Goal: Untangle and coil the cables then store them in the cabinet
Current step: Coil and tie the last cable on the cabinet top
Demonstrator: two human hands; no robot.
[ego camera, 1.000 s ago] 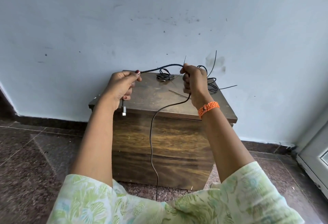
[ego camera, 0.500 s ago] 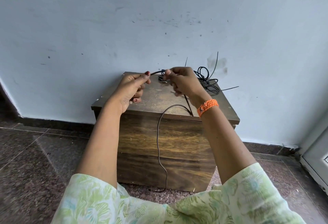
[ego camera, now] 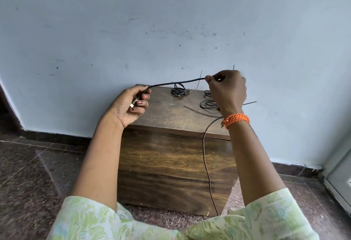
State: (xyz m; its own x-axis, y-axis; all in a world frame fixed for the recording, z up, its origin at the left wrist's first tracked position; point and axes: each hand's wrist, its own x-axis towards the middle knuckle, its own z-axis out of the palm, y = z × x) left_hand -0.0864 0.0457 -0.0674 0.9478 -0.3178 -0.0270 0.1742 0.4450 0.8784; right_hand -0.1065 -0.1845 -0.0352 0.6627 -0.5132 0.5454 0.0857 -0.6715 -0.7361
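A: Cable (ego camera: pixel 176 83) spans between left hand (ego camera: pixel 131 105) and right hand (ego camera: pixel 227 91), above the cabinet (ego camera: pixel 171 163) top.

B: Behind it?

A: A small coil (ego camera: pixel 178 90) lies between the hands; a second coil (ego camera: pixel 209 104) sits under the right hand. Cable tail drops before the cabinet front, below the right wrist.

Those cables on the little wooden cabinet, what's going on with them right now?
A person is working on one black cable, stretched between both hands above the wooden cabinet. The left hand grips the plug end; the right hand pinches it further along, and the rest hangs down to the floor. A small coiled cable and looser loops lie on top.
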